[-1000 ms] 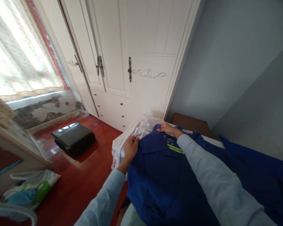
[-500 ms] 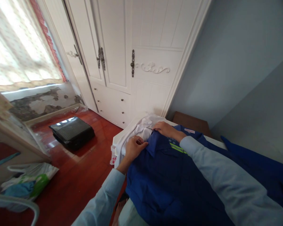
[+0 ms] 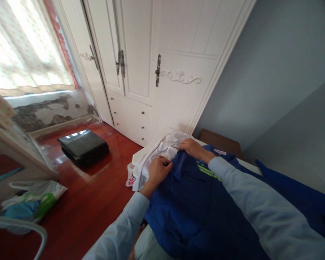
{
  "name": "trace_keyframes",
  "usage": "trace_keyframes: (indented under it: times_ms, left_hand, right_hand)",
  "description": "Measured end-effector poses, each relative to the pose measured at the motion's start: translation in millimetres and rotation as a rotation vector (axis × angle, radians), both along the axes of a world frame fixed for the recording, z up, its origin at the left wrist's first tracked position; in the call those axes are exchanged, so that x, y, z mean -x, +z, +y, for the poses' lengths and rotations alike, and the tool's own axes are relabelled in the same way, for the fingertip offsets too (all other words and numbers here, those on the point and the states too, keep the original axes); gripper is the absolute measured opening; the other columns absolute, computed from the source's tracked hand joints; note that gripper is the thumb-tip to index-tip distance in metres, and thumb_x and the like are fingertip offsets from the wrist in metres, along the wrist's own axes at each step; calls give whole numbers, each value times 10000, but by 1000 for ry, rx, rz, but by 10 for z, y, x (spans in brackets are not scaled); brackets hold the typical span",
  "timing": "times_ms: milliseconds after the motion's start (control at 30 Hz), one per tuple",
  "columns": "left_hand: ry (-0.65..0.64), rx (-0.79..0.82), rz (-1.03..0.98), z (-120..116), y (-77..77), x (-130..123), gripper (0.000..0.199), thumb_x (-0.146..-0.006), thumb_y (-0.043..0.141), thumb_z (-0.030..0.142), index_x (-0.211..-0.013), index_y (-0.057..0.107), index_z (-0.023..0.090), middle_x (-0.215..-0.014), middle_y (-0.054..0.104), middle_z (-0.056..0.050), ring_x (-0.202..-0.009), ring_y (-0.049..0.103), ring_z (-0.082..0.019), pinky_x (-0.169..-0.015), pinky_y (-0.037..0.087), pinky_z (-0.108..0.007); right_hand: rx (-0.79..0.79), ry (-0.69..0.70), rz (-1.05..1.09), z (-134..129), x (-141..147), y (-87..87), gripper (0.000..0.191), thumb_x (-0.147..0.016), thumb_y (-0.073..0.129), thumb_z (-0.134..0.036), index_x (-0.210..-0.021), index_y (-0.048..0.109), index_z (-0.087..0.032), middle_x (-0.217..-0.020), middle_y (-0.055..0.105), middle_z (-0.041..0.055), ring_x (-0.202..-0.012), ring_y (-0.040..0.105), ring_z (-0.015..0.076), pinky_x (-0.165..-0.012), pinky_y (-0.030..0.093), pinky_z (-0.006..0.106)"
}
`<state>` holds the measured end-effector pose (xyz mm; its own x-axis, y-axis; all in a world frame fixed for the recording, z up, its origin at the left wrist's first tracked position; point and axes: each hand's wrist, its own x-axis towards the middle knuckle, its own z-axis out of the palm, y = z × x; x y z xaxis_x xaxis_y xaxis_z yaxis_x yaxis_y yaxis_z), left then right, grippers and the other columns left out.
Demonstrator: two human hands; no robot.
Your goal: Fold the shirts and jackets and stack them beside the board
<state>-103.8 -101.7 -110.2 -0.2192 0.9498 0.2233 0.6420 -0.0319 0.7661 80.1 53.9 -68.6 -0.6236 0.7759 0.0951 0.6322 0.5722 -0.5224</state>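
A dark blue work jacket with a yellow-green reflective stripe and a pale label lies spread in front of me, its lower part hanging over the near edge. My left hand, wearing a ring, is closed on the jacket's edge near its collar. Farther right, my right hand pinches the same edge, fingers pressed down on the cloth. Just beyond both hands, a white garment is bunched under and beside the jacket. The fingertips are partly hidden by the folds.
Under the clothes is a white tabletop. A white wardrobe stands behind it, with a brown wooden piece at its right. On the red floor are a black case and a plastic bag. A small printed bag hangs at the table's left.
My view has shifted slightly. My left hand has turned a little and moved slightly right along the jacket's edge. The right hand keeps its hold on the cloth.
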Motion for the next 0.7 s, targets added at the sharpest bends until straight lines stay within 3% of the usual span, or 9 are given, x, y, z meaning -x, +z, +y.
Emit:
trace_keyframes:
  times_ms: [100, 233, 367, 500, 600, 700]
  left_hand:
    - [79, 28, -43, 38, 6, 16, 164, -852, 642, 261, -775, 773, 200, -832, 748, -47, -744, 659, -193, -685, 437, -291]
    - [150, 57, -105, 82, -8, 45, 123, -853, 642, 234, -825, 748, 178, -793, 731, -46, -717, 658, -184, -684, 447, -285]
    - [50, 0, -10, 29, -79, 45, 168, -817, 690, 234, -972, 749, 210, -909, 727, -44, -788, 666, -201, -754, 490, -311]
    - [-123, -146, 156, -64, -164, 43, 337, -838, 682, 267, -1173, 720, 260, -1160, 680, -78, -1045, 638, -255, -941, 496, -375]
    - [-155, -158, 203, -80, -179, 46, 359, -881, 632, 266, -1233, 701, 252, -1216, 657, -99, -1115, 616, -270, -998, 484, -402]
    - [-140, -126, 196, -52, -155, 41, 325, -896, 611, 268, -1200, 717, 227, -1185, 675, -109, -1093, 629, -273, -987, 491, -400]
  right_hand:
    - [-205, 200, -114, 8, 30, -50, 186, -885, 596, -115, -861, 756, -207, -959, 727, 77, -1021, 594, 269, -1058, 377, 386]
    - [-329, 202, -198, 21, 63, -167, 202, -929, 558, -143, -921, 751, -202, -980, 723, 99, -1015, 606, 272, -1015, 421, 422]
    - [-382, 140, -188, -22, 29, -233, 227, -950, 534, -168, -1049, 737, -181, -1083, 717, 130, -1090, 601, 281, -1037, 429, 456]
    - [-424, 81, -77, -223, -44, -247, 329, -1003, 482, -302, -1271, 651, -212, -1324, 645, 122, -1261, 544, 263, -1131, 382, 463]
    - [-392, 76, -7, -415, -117, -312, 465, -1002, 484, -410, -1416, 534, -204, -1485, 523, 138, -1403, 438, 263, -1185, 330, 464]
    - [-313, -93, -21, -542, -225, -410, 638, -949, 557, -497, -1483, 441, -168, -1507, 477, 193, -1428, 408, 322, -1171, 339, 514]
